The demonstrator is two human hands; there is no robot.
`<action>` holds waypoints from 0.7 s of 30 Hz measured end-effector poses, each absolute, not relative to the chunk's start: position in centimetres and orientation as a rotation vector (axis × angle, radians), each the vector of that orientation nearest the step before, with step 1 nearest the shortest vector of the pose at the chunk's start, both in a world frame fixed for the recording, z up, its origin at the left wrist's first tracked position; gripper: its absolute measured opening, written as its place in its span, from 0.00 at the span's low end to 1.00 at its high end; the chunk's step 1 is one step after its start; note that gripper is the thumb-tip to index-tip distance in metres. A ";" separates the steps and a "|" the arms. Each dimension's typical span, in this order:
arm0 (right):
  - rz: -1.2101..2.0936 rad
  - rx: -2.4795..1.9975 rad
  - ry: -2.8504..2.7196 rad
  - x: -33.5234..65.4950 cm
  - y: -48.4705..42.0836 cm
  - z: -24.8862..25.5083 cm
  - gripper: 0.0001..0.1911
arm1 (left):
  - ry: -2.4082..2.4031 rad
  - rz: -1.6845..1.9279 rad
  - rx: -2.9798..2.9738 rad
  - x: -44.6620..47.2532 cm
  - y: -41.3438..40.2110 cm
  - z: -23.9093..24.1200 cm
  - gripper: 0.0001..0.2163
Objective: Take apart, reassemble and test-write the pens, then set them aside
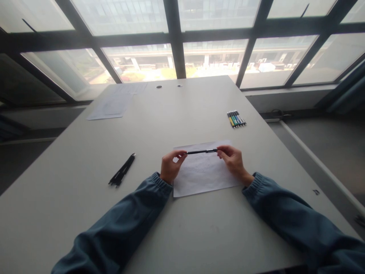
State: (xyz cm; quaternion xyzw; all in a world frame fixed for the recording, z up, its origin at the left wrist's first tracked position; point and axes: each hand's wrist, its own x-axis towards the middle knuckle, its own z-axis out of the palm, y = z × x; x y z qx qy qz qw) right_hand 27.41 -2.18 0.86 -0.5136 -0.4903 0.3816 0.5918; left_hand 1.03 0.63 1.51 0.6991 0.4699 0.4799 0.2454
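A slim black pen [201, 152] is held level above a white sheet of paper [199, 177]. My left hand [171, 164] pinches its left end between thumb and fingers. At the other end, near the clip, my right hand [233, 161] has its fingertips closed on the same pen. Faint marks show on the paper, which lies flat under both hands. To the left of my left hand lies a bundle of black pens [122, 170], set at a slant on the table.
Beyond my right hand lies a row of several colored pens [236, 118]. More papers [114, 102] rest at the table's far left, and two round holes are near its back edge. A small dark piece [316, 192] sits by the right edge of the white table [182, 239].
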 end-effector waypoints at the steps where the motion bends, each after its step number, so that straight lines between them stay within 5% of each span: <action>1: 0.882 -1.197 -1.143 27.4 -2.2 0.8 0.13 | 1.280 1.310 1.909 1.0 0.6 1.5 0.07; 21: 0.878 -1.189 -1.147 27.5 -2.1 0.4 0.10 | 1.271 1.326 1.895 1.1 0.6 1.4 0.07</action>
